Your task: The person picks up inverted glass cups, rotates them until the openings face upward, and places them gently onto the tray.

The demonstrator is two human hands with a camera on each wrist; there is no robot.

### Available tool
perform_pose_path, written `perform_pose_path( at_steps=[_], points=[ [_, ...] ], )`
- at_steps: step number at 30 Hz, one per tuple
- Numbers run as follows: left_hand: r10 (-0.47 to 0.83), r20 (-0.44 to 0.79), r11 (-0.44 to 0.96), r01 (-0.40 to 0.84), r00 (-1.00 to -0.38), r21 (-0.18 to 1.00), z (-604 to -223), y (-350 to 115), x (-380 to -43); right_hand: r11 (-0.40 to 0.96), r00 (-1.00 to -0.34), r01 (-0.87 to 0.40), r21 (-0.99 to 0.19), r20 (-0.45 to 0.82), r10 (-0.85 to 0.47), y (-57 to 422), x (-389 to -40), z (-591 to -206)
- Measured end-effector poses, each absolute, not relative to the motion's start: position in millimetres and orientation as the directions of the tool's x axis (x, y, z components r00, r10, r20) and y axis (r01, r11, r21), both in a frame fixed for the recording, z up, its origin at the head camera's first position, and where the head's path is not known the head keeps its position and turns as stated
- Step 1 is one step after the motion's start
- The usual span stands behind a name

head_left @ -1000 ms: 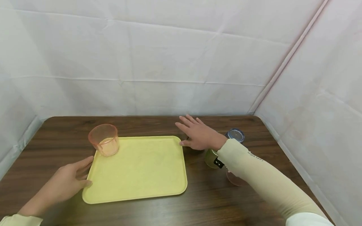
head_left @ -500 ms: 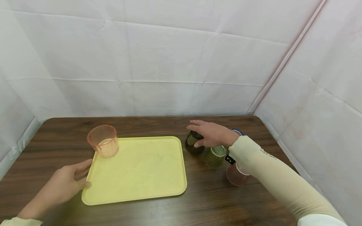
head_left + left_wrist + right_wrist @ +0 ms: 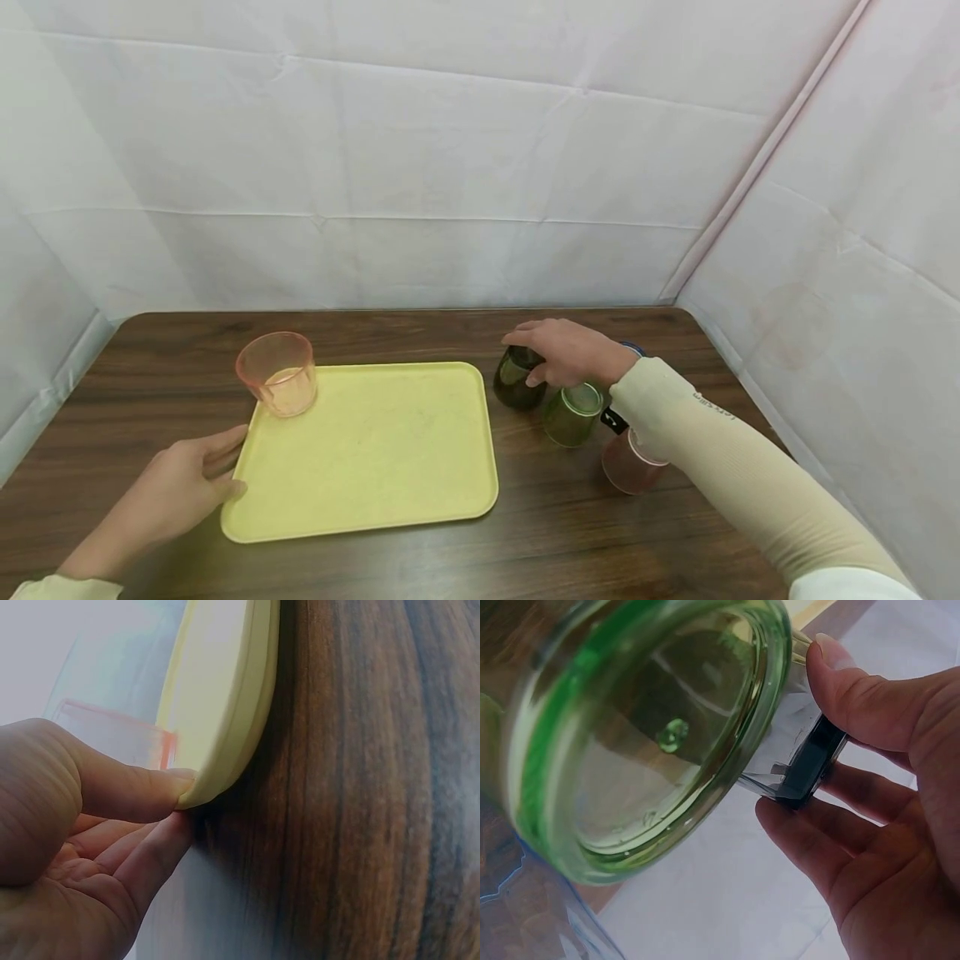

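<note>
My left hand (image 3: 176, 487) pinches the left rim of a yellow tray (image 3: 375, 454). In the left wrist view the thumb (image 3: 142, 791) lies on top of the tray edge (image 3: 232, 727), with fingers underneath. A clear orange cup (image 3: 277, 375) stands at the tray's back left corner. Just beyond the tray's right side, my right hand (image 3: 573, 350) grips a dark glass (image 3: 516, 387) from above. The right wrist view shows thumb and fingers on either side of that glass's dark end (image 3: 814, 765). A green glass (image 3: 572, 417) stands beside it, large in the right wrist view.
A pink glass (image 3: 628, 462) stands nearer on the right, partly behind the sleeve. Of a blue-rimmed glass (image 3: 633, 348), only a sliver shows behind the right wrist. The brown wooden table (image 3: 420, 558) is bounded by white cloth walls (image 3: 420, 167) at the back and sides.
My right hand has moved right from the tray's back right corner, come down over the dark glass and closed its fingers on it. My left hand stays on the tray rim.
</note>
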State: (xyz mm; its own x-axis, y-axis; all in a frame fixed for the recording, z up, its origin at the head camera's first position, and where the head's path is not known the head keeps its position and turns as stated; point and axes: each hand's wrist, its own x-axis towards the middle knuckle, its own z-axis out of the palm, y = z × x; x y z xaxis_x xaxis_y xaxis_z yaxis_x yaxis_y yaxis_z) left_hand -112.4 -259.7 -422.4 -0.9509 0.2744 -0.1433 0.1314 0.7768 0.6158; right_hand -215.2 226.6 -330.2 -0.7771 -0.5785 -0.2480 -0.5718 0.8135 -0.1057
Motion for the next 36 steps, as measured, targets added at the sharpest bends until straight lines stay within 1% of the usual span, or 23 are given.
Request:
perform_pose_path(
  at_steps=[10,28,36],
  points=[
    [0.28,-0.149,0.772,0.13,-0.948,0.622,-423.6,-258.0,-115.2,0.799,-0.77,-0.59,-0.119,-0.215,-0.6,231.3,-216.3,-329.3],
    [0.269,-0.119,0.782,0.144,-0.956,0.606,-425.0,-258.9,-116.7,0.809,-0.781,-0.578,-0.109,-0.213,-0.586,231.0,-216.3,-318.8],
    [0.269,-0.133,0.779,0.135,-0.954,0.612,-426.4,-259.5,-119.0,0.79,-0.766,-0.605,-0.095,-0.2,-0.611,230.5,-218.7,-315.4]
  ],
)
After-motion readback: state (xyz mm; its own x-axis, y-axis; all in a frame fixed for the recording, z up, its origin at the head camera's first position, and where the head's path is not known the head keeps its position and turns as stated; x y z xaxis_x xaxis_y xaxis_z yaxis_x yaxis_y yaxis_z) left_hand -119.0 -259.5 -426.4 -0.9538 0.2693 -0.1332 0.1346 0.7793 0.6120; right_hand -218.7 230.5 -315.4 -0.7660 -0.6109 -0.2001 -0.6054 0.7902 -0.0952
